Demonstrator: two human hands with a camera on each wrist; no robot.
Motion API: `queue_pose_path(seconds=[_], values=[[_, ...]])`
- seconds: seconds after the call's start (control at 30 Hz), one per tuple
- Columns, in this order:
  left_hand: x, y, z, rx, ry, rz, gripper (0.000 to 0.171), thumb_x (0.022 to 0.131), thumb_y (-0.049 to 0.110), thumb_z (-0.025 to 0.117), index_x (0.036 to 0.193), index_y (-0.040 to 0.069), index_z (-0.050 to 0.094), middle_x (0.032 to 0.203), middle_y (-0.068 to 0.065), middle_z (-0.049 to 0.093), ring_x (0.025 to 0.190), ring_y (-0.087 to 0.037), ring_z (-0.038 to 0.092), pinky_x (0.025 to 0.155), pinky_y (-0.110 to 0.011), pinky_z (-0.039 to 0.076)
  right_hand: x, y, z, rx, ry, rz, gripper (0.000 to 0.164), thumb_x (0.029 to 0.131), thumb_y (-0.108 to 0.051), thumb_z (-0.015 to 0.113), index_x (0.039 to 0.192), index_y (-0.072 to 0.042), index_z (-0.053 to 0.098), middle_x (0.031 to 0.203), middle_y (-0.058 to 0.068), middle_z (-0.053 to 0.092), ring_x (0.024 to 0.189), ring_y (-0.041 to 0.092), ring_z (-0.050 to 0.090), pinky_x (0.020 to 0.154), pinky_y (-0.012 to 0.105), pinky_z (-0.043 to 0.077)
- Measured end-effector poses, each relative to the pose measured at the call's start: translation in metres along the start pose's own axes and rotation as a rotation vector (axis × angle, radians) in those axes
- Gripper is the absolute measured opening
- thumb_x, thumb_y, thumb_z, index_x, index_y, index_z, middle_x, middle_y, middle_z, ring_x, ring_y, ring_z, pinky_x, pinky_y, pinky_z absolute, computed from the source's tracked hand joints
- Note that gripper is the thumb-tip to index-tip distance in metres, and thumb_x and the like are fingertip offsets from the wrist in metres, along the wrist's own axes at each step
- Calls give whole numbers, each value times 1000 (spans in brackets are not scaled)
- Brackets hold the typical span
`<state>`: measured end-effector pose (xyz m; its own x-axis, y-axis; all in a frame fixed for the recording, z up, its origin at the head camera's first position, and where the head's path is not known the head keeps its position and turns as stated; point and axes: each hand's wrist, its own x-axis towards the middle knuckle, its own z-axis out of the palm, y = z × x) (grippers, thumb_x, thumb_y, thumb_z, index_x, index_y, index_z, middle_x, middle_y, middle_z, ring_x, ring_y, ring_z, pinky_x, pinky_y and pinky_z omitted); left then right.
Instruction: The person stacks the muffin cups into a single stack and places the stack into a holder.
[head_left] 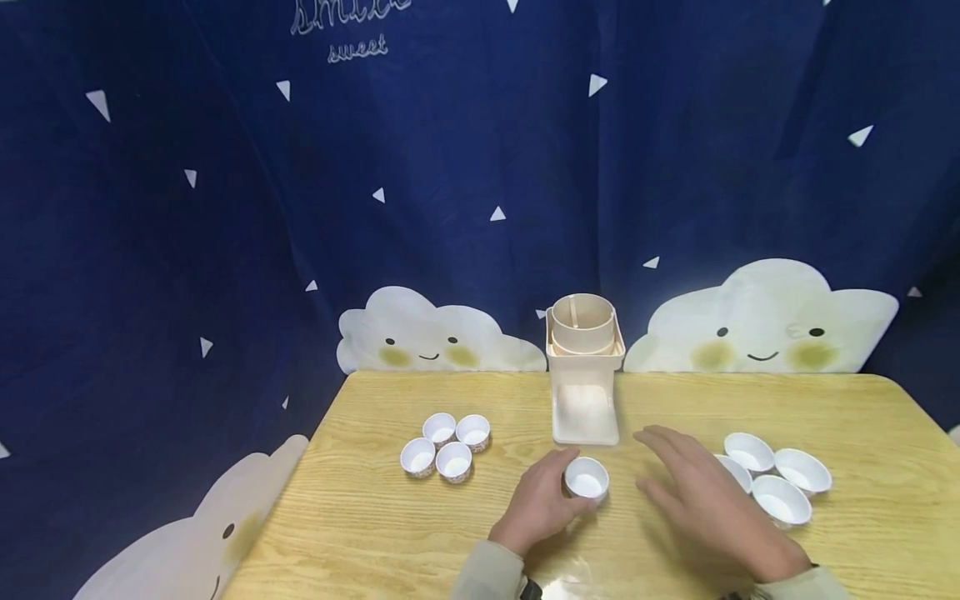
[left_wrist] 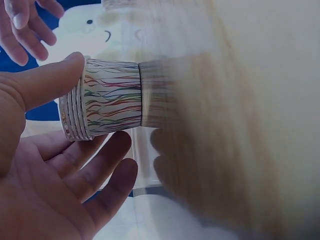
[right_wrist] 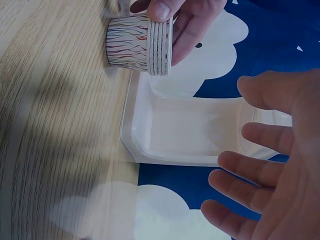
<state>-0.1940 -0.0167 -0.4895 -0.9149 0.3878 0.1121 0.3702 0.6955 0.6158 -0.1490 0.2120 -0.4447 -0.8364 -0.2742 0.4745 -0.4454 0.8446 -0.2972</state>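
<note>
Where the cup stack [head_left: 587, 477] stands: on the wooden table [head_left: 360, 533], in front of the beige stand [head_left: 586, 400] and near its foot, upright, with its base touching the tabletop.
Cup stack make-up: several cups nested one in another, rims layered at the top; white inside, walls printed with wavy coloured lines.
Left hand [head_left: 542, 498]: grips the stack near the rims, thumb on the near side and fingers on the far side; the outer fingers extend past the wall, as the left wrist view shows.
Right hand [head_left: 693, 496]: to the right of the stack and apart from it; fingers extended and spread, palm turned toward the stack.
Beige stand: upright at the table's far edge; a round cylinder [head_left: 583, 325] sits in its top, and a shallow tray forms its foot.
Left cup group [head_left: 453, 457]: four white-lined cups, mouths up, set close together, left of the left hand.
Right cup group [head_left: 778, 493]: four cups, mouths up, close together beyond the right hand, which partly hides one.
Backdrop: dark blue curtain [head_left: 450, 150] with white triangles and smiling clouds.
Sleeves: light-coloured, at both wrists.
</note>
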Motion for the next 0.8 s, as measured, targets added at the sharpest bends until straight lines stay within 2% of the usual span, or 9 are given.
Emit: queue_pose_path(seconds=[0.17,0.3,0.5,0.67,0.8], values=[[2,-2,0,-30,1,-5,59,74,33,86,128,19,64,117,5,68,103,-8,62,87,-23,48,1,0,-1,-5,-4,12,54,83,-20,77,132,-6,58,135,20,59,123,40,56,100,59,44],[3,-2,0,-44,5,-10,56,73,31,88,123,21,66,115,6,68,101,-8,62,86,-23,48,1,0,-2,-8,1,15,53,83,-20,77,131,-7,59,135,19,59,122,41,57,99,59,45],[3,-1,0,-58,-4,-17,62,74,29,87,129,17,63,122,3,68,108,-11,62,92,-27,49,0,1,-2,-14,0,0,52,82,-20,78,130,-8,61,134,20,59,121,41,57,98,59,45],[3,-2,0,-84,-15,-18,65,75,29,86,134,15,61,121,2,67,107,-11,62,92,-27,49,0,2,-2,-23,-10,8,50,82,-21,78,128,-8,62,135,19,59,121,41,57,97,59,46],[3,-3,1,-126,-5,-52,65,73,28,87,132,17,62,121,3,67,107,-12,62,91,-27,48,0,4,-2,-34,-15,16,48,82,-23,78,126,-9,63,135,19,59,121,41,57,96,60,47]])
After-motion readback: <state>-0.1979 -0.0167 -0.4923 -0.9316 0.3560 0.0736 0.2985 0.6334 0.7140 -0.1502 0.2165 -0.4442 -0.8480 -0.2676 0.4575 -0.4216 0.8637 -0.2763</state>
